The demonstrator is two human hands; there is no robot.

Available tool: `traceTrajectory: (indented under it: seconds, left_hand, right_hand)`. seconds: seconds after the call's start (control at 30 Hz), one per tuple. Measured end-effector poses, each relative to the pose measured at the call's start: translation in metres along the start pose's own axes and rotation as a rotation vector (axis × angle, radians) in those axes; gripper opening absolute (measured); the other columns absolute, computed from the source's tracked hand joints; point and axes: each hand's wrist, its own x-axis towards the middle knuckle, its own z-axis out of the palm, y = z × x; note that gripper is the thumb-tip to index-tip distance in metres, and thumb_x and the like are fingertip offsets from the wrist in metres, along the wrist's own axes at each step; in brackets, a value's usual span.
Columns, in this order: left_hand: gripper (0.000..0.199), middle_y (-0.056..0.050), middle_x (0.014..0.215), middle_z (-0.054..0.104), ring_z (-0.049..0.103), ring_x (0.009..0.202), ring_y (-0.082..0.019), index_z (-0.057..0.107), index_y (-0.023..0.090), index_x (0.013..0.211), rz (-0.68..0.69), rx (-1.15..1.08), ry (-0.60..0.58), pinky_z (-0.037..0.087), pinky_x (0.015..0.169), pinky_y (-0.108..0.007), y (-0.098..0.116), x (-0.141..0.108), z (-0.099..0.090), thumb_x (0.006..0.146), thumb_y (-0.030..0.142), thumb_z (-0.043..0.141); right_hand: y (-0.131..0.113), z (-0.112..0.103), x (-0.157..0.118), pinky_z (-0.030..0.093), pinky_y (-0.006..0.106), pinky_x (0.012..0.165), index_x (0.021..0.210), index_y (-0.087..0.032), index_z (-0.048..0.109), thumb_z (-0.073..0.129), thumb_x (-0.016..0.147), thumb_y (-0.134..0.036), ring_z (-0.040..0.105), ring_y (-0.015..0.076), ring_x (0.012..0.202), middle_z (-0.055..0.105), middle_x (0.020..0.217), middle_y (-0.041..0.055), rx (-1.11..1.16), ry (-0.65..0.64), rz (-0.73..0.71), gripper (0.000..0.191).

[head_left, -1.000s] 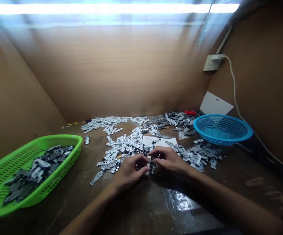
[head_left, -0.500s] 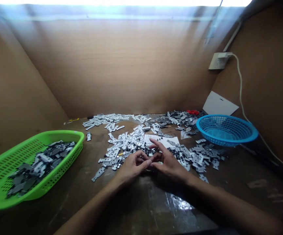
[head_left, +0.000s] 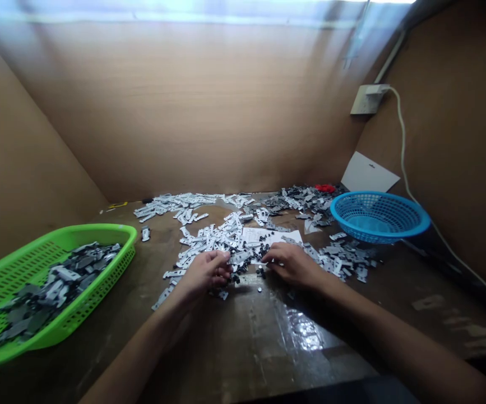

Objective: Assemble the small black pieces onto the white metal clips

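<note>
My left hand (head_left: 209,272) is closed, thumb against curled fingers, at the front of a heap of flat light-grey pieces (head_left: 209,240). A flat grey metal piece (head_left: 238,257) juts from its fingertips toward the right. To the right, my right hand (head_left: 293,264) reaches down with bent fingers drawn together among small black parts (head_left: 261,271). What its fingertips pinch, if anything, is too small to make out. Between the hands lies a small round silvery part (head_left: 259,289) on the table. Behind them a white paper sheet (head_left: 291,237) is partly covered by pieces.
A green basket (head_left: 131,238) holding many grey pieces stands at left. At right are a blue basket (head_left: 423,224) and more grey pieces (head_left: 346,258). A white card (head_left: 369,173) leans by the wall, near a hanging cable (head_left: 402,129). A red item (head_left: 325,188) lies behind.
My hands were together, fingertips meeting; now they are apart. The left hand has moved left, the right hand slightly right and down to the black parts. The whole view has shifted slightly.
</note>
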Motion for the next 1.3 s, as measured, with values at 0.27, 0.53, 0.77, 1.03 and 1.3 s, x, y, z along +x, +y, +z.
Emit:
traceTrajectory:
  seconds: [0.27,0.53,0.77,1.03,1.3]
  left_hand:
    - [0.026,-0.005,0.071,0.062,0.056,0.055,-0.007,0.052,0.014,0.079,-0.127,-0.266,-0.079,0.045,0.051,-0.016,-0.002,-0.002,0.002,0.076,0.037,0.063]
    - [0.023,-0.007,0.075,0.066,0.06,0.059,-0.011,0.055,0.013,0.076,-0.205,-0.038,-0.33,0.047,0.051,-0.019,-0.01,-0.01,0.015,0.071,0.034,0.064]
    - [0.026,-0.007,0.072,0.066,0.061,0.057,-0.012,0.055,0.013,0.075,-0.203,0.085,-0.178,0.048,0.05,-0.021,-0.015,-0.003,0.015,0.068,0.037,0.062]
    - [0.024,-0.007,0.071,0.066,0.061,0.056,-0.012,0.055,0.013,0.074,-0.198,0.077,-0.166,0.048,0.05,-0.021,-0.016,-0.001,0.013,0.069,0.036,0.061]
    - [0.022,-0.007,0.07,0.066,0.06,0.055,-0.011,0.056,0.013,0.076,-0.169,0.047,-0.129,0.047,0.05,-0.02,-0.018,0.001,0.012,0.071,0.034,0.06]
  right_hand:
    - [-0.002,0.019,0.0,0.04,0.028,0.073,0.088,-0.022,0.067,0.055,0.081,-0.022,0.053,0.0187,0.085,0.062,0.084,0.0054,-0.16,-0.086,-0.027,0.013]
    - [0.004,0.007,0.001,0.042,0.027,0.071,0.093,-0.02,0.064,0.054,0.081,-0.017,0.058,0.0165,0.079,0.065,0.085,0.0036,0.002,-0.017,0.061,0.016]
    - [0.004,0.0,0.003,0.042,0.03,0.075,0.09,-0.02,0.067,0.056,0.08,-0.016,0.058,0.018,0.083,0.066,0.086,0.0045,-0.015,0.008,-0.009,0.016]
    - [-0.009,-0.001,0.003,0.046,0.025,0.071,0.086,-0.019,0.065,0.058,0.078,-0.016,0.06,0.0144,0.077,0.066,0.083,0.0018,0.266,0.083,0.053,0.01]
    - [-0.019,0.008,0.0,0.046,0.028,0.074,0.117,-0.022,0.053,0.057,0.076,-0.009,0.059,0.0146,0.08,0.064,0.089,0.0022,0.284,0.057,-0.026,0.043]
